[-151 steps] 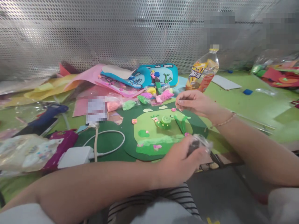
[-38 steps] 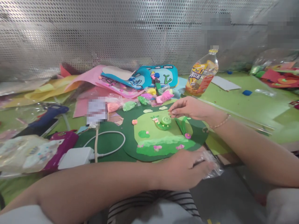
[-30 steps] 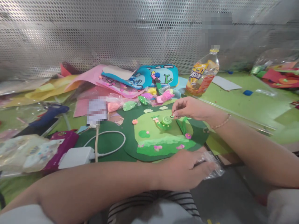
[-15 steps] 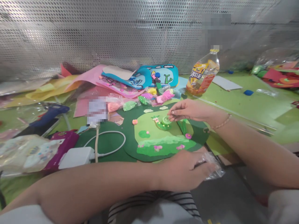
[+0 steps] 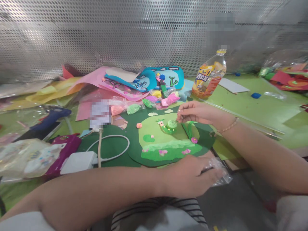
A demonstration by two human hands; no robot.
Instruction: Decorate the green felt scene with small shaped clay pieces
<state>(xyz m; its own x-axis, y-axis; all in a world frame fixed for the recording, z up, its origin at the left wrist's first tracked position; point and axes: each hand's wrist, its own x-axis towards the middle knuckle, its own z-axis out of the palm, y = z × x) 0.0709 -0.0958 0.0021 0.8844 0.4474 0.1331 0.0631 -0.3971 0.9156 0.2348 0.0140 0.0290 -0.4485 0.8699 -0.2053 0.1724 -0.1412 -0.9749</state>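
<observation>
A dark green paper board (image 5: 134, 149) carries a light green clay scene with a snail (image 5: 172, 125), whose round shell is a pale spiral. Just right of the shell, my right hand (image 5: 196, 112) hovers with thumb and fingertips pinched together; whatever is between them is too small to make out. Green clay leaves (image 5: 189, 130) and a pink flower (image 5: 193, 140) lie below that hand. At the board's near edge, my left hand (image 5: 190, 176) is closed around a crumpled clear plastic bag (image 5: 225, 179). The bag's contents are hidden.
Bagged clay pieces (image 5: 134, 108) lie behind the board, with blue picture boards (image 5: 176, 77) beyond. A plastic bottle (image 5: 209, 77) stands at back right. To the left are a white charger (image 5: 78, 162) with its cable and a purple case (image 5: 64, 146). A perforated metal wall closes the back.
My right hand has drawn slightly right, off the snail's shell, so the whole spiral now shows. The left hand stays in place with the plastic bag.
</observation>
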